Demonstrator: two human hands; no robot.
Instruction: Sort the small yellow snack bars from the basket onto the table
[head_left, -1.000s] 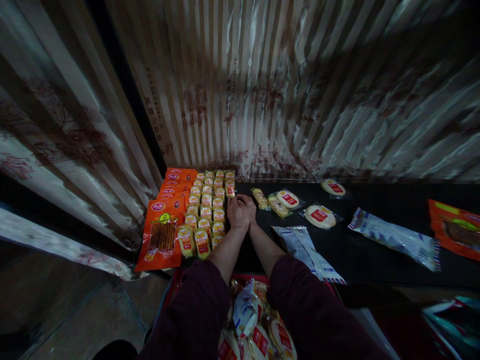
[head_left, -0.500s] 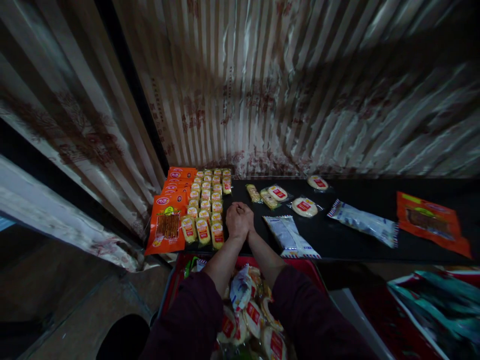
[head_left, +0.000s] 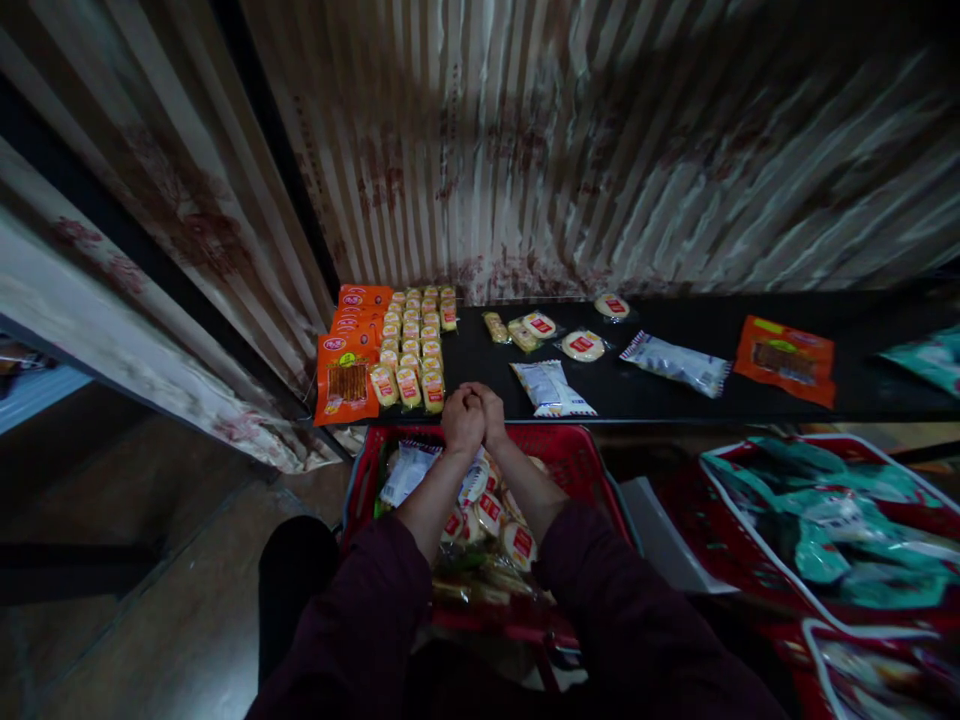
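Note:
My left hand [head_left: 462,420] and my right hand [head_left: 493,413] are clasped together, with their fingers folded round each other. No item shows in them. They hang over the far rim of a red basket [head_left: 577,455], at the front edge of a black shelf [head_left: 480,385]. Packaged round crackers [head_left: 489,512] and white-blue packets [head_left: 409,470] lie in the basket under my forearms. Left of my hands, on the shelf, stand rows of small yellow wrapped cakes [head_left: 409,385] beside overlapping orange snack bags [head_left: 346,380]. A white-blue packet [head_left: 553,388] lies just to the right.
Farther right on the shelf are loose round cracker packs [head_left: 583,345], a long pale packet [head_left: 675,362], an orange bag [head_left: 785,360] and a teal bag [head_left: 930,358]. Another red basket [head_left: 694,520] holds teal packets [head_left: 840,515]. A striped curtain [head_left: 525,150] hangs behind.
The view has tilted down and shifted right, so the shelf appears higher and more of the baskets shows. My clasped hands are now over the basket rim instead of the shelf.

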